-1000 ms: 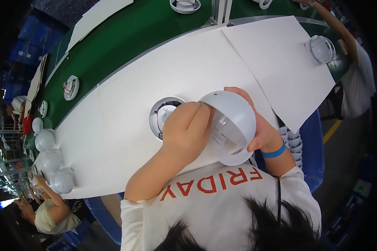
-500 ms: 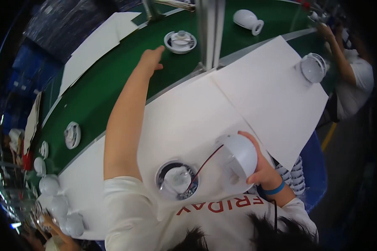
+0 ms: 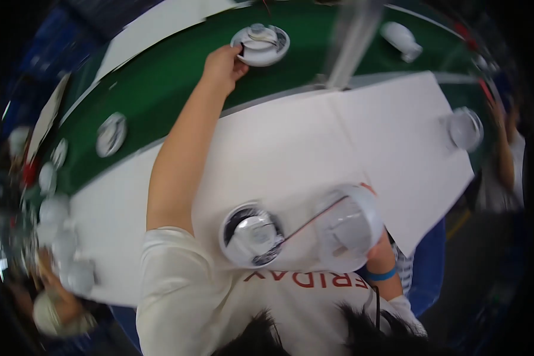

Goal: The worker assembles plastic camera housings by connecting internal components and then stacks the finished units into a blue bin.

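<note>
Stretched out to the far side, my left hand [image 3: 224,66] pinches the rim of a white round lamp base [image 3: 262,58] on the green belt. A pale raised part and dark pieces sit inside that base. My right hand [image 3: 383,251] grips a white dome-shaped lamp housing [image 3: 369,215] from its right side, its fingers partly hidden behind it. The housing's hollow, see-through-looking side faces left. A thin dark red wire [image 3: 314,219] runs from it to a second round base [image 3: 252,235], which lies on the white sheet near my chest.
White sheets [image 3: 279,142] cover the near table, beside the green belt [image 3: 178,77]. A blurred metal post [image 3: 351,47] rises between them. Another housing [image 3: 401,40] and base [image 3: 111,135] lie on the belt. A clear cup-like part [image 3: 464,129] stands right; people work at both sides.
My left hand has reached the far round base and closed on its rim. The housing in my right hand has turned, showing more of its hollow side. The whole view has shifted.
</note>
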Tool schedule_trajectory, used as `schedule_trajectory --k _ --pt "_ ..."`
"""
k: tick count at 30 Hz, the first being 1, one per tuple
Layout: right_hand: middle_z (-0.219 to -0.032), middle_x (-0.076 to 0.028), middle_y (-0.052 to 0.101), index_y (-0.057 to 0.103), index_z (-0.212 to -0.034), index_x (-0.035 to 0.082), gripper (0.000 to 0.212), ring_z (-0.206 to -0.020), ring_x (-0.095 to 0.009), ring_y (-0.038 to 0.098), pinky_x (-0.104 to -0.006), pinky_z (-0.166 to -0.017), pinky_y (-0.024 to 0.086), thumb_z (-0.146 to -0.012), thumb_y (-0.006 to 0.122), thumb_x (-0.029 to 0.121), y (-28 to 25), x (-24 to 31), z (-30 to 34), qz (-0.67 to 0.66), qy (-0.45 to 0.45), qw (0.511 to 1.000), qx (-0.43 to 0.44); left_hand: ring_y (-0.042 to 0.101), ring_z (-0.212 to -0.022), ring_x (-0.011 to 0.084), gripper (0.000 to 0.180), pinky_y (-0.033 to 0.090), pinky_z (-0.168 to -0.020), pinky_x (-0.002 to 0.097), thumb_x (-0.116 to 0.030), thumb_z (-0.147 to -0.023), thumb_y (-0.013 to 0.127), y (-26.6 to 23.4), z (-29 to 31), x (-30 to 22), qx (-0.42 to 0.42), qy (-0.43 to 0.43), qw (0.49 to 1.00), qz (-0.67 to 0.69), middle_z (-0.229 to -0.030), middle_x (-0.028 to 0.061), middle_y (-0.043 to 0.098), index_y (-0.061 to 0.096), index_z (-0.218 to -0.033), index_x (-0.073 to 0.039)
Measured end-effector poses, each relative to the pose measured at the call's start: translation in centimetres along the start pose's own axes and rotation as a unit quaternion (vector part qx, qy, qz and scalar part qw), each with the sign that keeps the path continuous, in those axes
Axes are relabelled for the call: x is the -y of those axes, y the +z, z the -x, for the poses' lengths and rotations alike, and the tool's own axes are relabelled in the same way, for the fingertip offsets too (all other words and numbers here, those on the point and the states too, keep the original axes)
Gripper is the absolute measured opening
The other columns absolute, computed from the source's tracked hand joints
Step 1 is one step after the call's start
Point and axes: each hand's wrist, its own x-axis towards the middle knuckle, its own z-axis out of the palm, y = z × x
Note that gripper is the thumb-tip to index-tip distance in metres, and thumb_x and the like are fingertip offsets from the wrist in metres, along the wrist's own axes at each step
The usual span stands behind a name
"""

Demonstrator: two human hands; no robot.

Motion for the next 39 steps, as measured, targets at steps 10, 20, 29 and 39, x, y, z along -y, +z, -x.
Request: schedule_trajectory --k 10,20,29,39 --pt "-0.117 -0.015 0.051 0.033 -0.129 0.002 0.101 -0.094 -0.023 0.059 -0.0302 -0.066 0.055 -0.054 0.076 0.054 -5.5 -2.0 0.8 0.021 -0.007 1.0 -0.001 0.053 -0.088 0.015 0.029 0.042 -0.077 0.0247 -0.018 -0.088 0.047 -31.9 27.1 -1.9 -0.306 0.182 0.933 -0.045 -0.098 0.0079 0.058 0.055 -0.103 0.006" --pt "-0.123 -0.012 0.046 0.034 -0.129 0.003 0.097 -0.099 -0.024 0.055 -0.036 -0.073 0.053 -0.058 0.072 0.057 -6.0 -1.3 1.6 -0.027 0.038 0.999 0.017 0.054 -0.092 0.0149 0.032 0.041 -0.079 0.0251 -0.022 -0.087 0.048 -33.4 27.1 -8.3 -0.395 0.358 0.737 -0.415 -0.103 0.0083 0.06 0.057 -0.105 0.003" --pt "-0.114 -0.013 0.052 0.037 -0.127 0.002 0.093 -0.092 -0.024 0.058 -0.0354 -0.071 0.053 -0.06 0.071 0.057 -6.3 -1.5 2.1 -0.013 0.019 0.999 0.039 0.059 -0.066 0.0271 0.033 0.049 -0.052 0.0381 -0.021 -0.082 0.042 -28.9 6.7 -9.7 -0.281 -0.116 0.752 -0.585 -0.092 0.0157 0.059 0.053 -0.102 0.003" --pt "-0.128 -0.016 0.042 0.028 -0.132 -0.002 0.103 -0.118 -0.024 0.043 -0.0348 -0.097 0.038 -0.06 0.072 0.057 -1.1 -0.5 0.1 0.052 -0.024 0.998 0.015 0.054 -0.085 0.0247 0.021 0.049 -0.055 0.0359 -0.016 -0.088 0.04 -32.7 3.7 -4.2 -0.322 -0.005 0.879 -0.351 -0.095 0.0119 0.054 0.054 -0.096 -0.004"
